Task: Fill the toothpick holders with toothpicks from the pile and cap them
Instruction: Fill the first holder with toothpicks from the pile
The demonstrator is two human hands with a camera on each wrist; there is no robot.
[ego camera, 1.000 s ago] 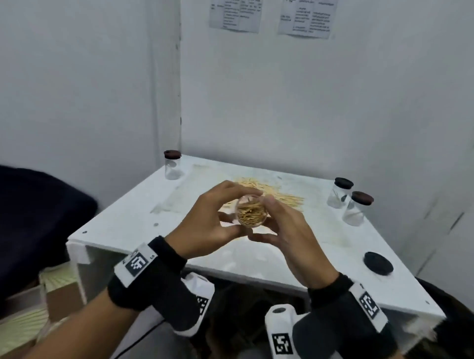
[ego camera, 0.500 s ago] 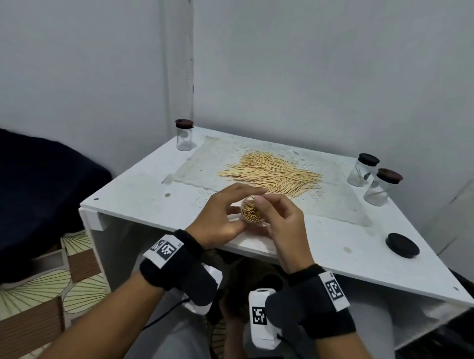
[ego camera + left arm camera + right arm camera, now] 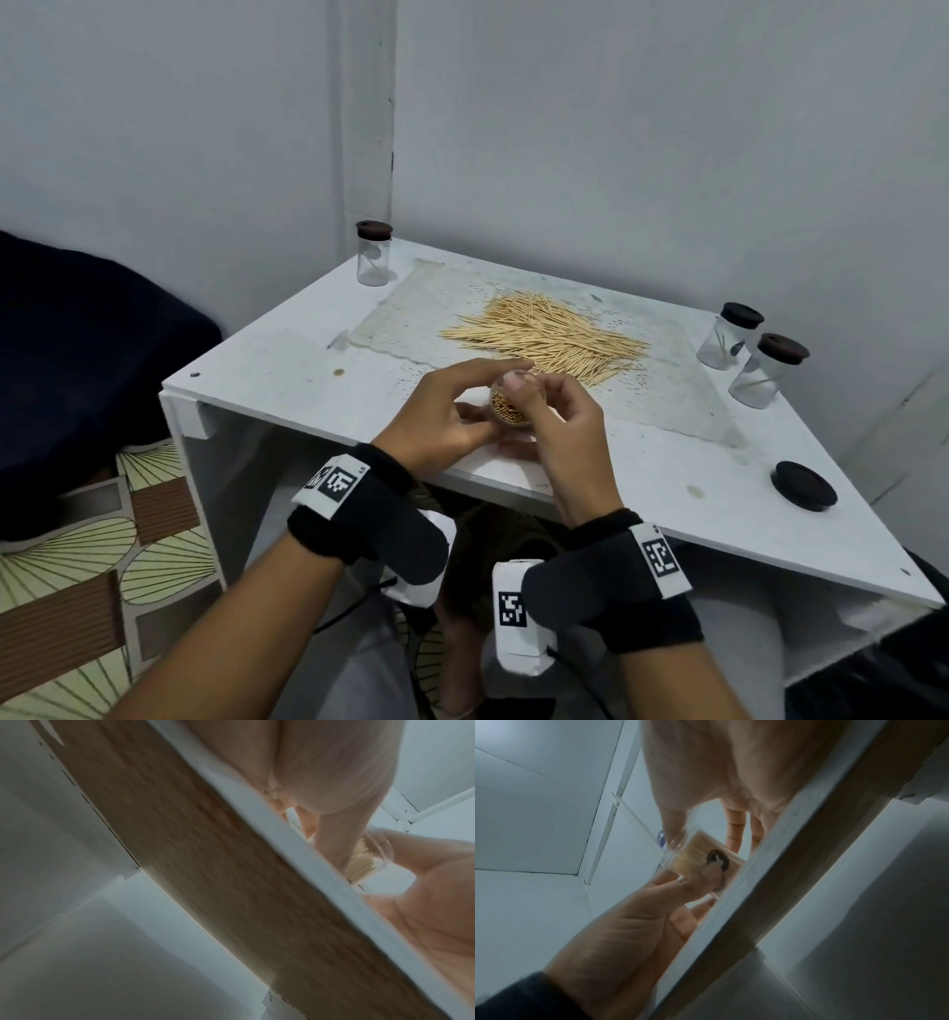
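A clear toothpick holder (image 3: 506,408) packed with toothpicks, with no cap on it, is held tilted just above the white table's (image 3: 287,380) front edge. My left hand (image 3: 447,413) grips it from the left, and my right hand (image 3: 562,424) grips it from the right, thumb tip on its rim. The right wrist view shows the holder (image 3: 693,854) between the left thumb and right fingers. The left wrist view catches the holder (image 3: 365,862) past the table edge. The toothpick pile (image 3: 549,336) lies just behind the hands. A loose dark cap (image 3: 803,484) sits at the right.
One capped holder (image 3: 374,254) stands at the back left corner. Two capped holders (image 3: 729,334) (image 3: 765,370) stand at the right, each with very few toothpicks. A lace mat (image 3: 411,308) lies under the pile. Walls close off the back and right.
Both hands have come down with the holder, from in front of the pile to just above the table's front edge. The head view has tilted down.
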